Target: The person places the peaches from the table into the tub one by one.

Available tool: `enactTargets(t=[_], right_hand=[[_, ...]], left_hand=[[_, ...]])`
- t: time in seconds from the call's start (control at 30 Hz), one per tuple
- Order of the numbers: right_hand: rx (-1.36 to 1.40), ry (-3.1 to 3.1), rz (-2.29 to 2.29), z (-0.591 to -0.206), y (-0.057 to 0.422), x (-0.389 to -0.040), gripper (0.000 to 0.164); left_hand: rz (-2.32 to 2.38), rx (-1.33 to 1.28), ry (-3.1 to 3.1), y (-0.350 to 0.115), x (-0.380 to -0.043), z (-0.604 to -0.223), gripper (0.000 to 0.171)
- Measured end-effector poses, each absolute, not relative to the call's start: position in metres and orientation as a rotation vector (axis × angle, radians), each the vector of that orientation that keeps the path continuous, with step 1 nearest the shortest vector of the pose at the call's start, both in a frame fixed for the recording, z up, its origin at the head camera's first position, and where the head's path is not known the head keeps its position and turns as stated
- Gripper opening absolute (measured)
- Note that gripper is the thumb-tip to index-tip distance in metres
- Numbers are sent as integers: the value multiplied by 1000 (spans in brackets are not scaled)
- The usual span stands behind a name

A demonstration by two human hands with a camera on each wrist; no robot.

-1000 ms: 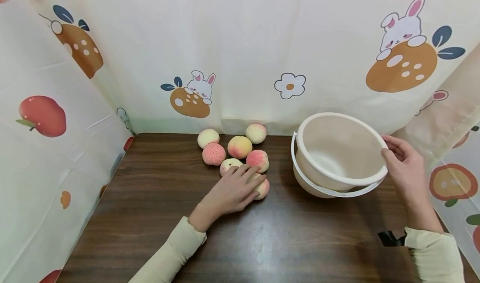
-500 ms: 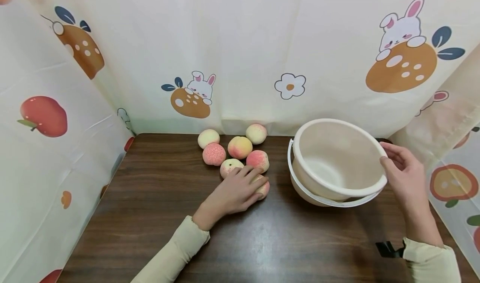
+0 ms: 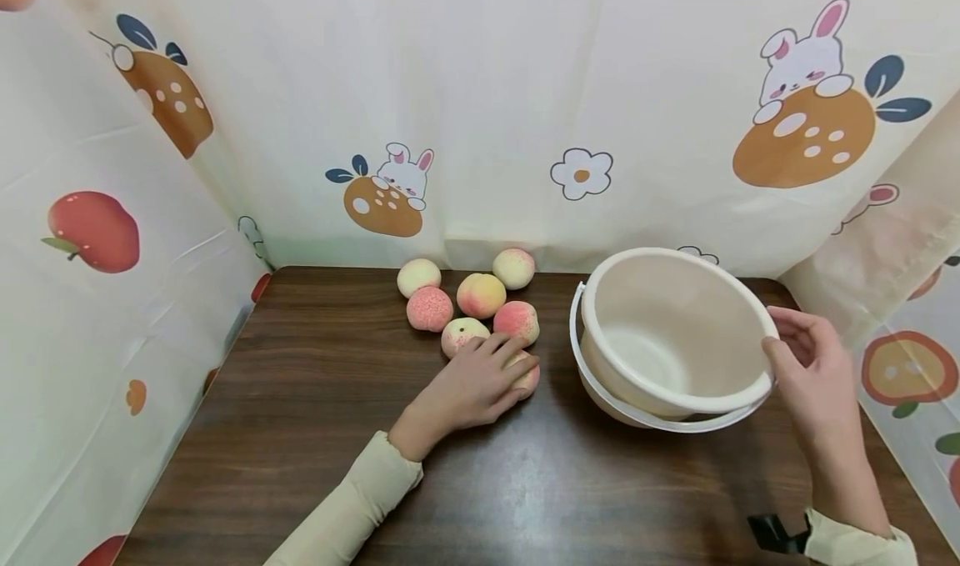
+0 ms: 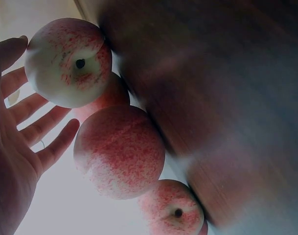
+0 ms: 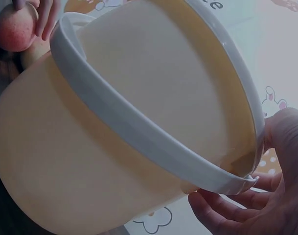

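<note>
My left hand (image 3: pixel 468 387) lies over a pale pink peach (image 3: pixel 529 378) on the table, thumb at its near side and fingers across its top. In the left wrist view this peach (image 4: pixel 65 68) sits between thumb and fingers, touching the table. At the right, my right hand (image 3: pixel 817 383) pinches the rim of a cream bucket (image 3: pixel 600 378), thumb outside the near edge. The bucket tilts towards me, its inside showing bare. Its white handle (image 5: pixel 124 117) hangs down around the front, and its end meets the rim by my right fingers.
Several other peaches cluster beyond my left hand, among them a red one (image 3: pixel 430 308), a yellow one (image 3: pixel 482 296) and a pale one (image 3: pixel 513 268) near the back edge. The dark wooden table (image 3: pixel 300 399) meets a printed curtain (image 3: pixel 495 91) behind and at both sides.
My right hand has drawn the bucket towards me and slightly left along the table. The left hand has barely moved on its peach; the other peaches have stayed put.
</note>
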State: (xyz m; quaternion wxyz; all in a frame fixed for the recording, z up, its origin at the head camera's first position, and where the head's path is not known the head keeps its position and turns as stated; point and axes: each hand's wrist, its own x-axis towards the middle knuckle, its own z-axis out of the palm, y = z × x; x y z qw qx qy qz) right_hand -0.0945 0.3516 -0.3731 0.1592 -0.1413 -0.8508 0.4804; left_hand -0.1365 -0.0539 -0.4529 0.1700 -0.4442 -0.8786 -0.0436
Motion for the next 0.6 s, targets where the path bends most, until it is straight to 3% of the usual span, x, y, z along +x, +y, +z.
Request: enactTargets(t=[0.6], right_hand=[[-504,-2455,1365,-373,332,-64,49]], left_hand=[[-220,-1319,-2543,-52,-139,-455,50]])
